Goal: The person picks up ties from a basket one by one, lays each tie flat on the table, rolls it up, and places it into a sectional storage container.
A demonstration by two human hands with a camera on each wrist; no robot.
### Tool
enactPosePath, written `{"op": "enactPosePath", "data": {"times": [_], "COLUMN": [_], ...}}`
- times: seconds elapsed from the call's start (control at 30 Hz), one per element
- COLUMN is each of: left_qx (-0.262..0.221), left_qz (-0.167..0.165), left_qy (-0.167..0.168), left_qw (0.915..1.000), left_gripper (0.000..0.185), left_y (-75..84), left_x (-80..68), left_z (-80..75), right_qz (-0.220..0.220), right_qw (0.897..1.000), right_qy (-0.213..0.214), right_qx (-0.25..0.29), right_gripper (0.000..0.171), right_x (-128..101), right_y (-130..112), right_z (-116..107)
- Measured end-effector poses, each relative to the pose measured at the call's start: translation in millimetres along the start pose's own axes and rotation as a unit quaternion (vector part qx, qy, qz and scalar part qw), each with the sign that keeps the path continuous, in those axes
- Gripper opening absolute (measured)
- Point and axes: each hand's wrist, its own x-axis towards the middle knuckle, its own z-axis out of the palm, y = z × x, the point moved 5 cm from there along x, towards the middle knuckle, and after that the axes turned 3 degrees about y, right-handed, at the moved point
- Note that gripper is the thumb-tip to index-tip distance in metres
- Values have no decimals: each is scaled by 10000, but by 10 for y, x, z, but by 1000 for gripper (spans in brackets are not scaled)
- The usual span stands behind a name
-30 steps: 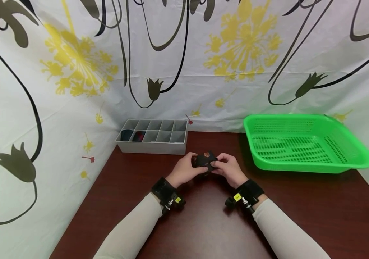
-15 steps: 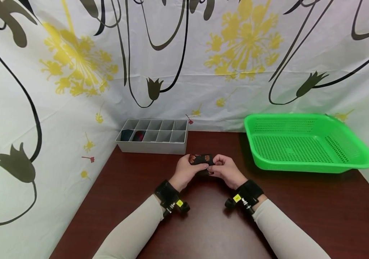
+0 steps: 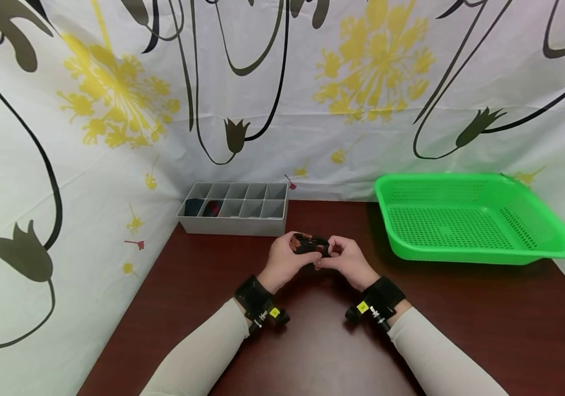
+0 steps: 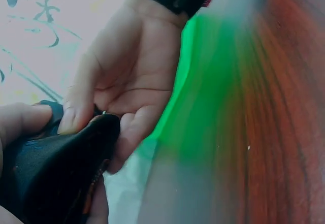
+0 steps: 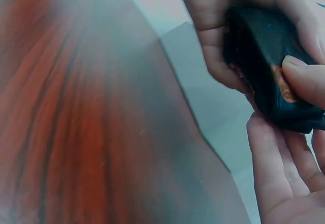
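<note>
A small bundle of folded dark cloth with an orange print is held between both hands above the table. My left hand grips its left side, thumb along the near face. At the right end my right hand pinches the cloth between thumb and fingers. In the left wrist view the dark cloth bulges under both thumbs. The right wrist view shows the bundle as a thick folded packet, its orange patch beside my right thumb. What kind of garment it is cannot be told.
A grey divided organizer stands at the back left; two of its front-left compartments hold dark folded cloths. A green perforated basket sits at the back right. Patterned white sheeting hangs behind the brown table.
The bundle has been turned and tucked between the hands, so its orange-printed face now shows and it looks more rounded. Both hands stay in nearly the same place.
</note>
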Motion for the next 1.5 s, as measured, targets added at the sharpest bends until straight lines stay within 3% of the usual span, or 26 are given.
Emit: {"op": "enactPosePath", "data": {"times": [0.1, 0.2, 0.33, 0.5, 0.63, 0.8, 0.93, 1.0, 1.27, 1.43, 1.5], "left_qx": [118, 184, 437, 1270, 1585, 1890, 2023, 2151, 2379, 2931, 3242], "left_qz": [112, 318, 474, 185, -243, -920, -1407, -1485, -1461, -1273, -1142], "left_qy": [9, 162, 915, 1808, 1843, 1434, 1180, 1101, 919, 823, 819], "left_qw": [9999, 9992, 9937, 9751, 9697, 9671, 9620, 9589, 9558, 9440, 9355], "left_gripper": [40, 39, 41, 45, 51, 59, 64, 65, 65, 62, 56], "left_y": [13, 27, 40, -33, -97, -188, -263, -273, -307, -332, -305], "left_x": [57, 187, 378, 484, 609, 857, 983, 1025, 1221, 1286, 1288], "left_z": [-66, -263, -762, -1381, -1719, -2006, -2136, -2170, -2139, -2061, -2011], "right_qz": [-117, -106, 117, 359, 355, 381, 412, 436, 476, 468, 469], "right_qw": [9997, 9995, 9999, 9993, 9993, 9992, 9991, 9990, 9987, 9987, 9987], "right_qy": [-105, -172, 11, 61, -73, -20, -19, -37, 6, -60, -58], "right_qx": [-198, -249, -79, 58, -130, -90, 20, 3, -166, -188, -181], "right_gripper": [31, 26, 19, 12, 10, 15, 16, 16, 14, 14, 14], "right_x": [-2, 48, 164, 229, 192, 140, 122, 107, 96, 98, 104], "right_y": [-8, 30, 152, 296, 323, 315, 300, 293, 271, 266, 266], "right_z": [25, 2, -118, -235, -245, -268, -268, -264, -247, -236, -234]}}
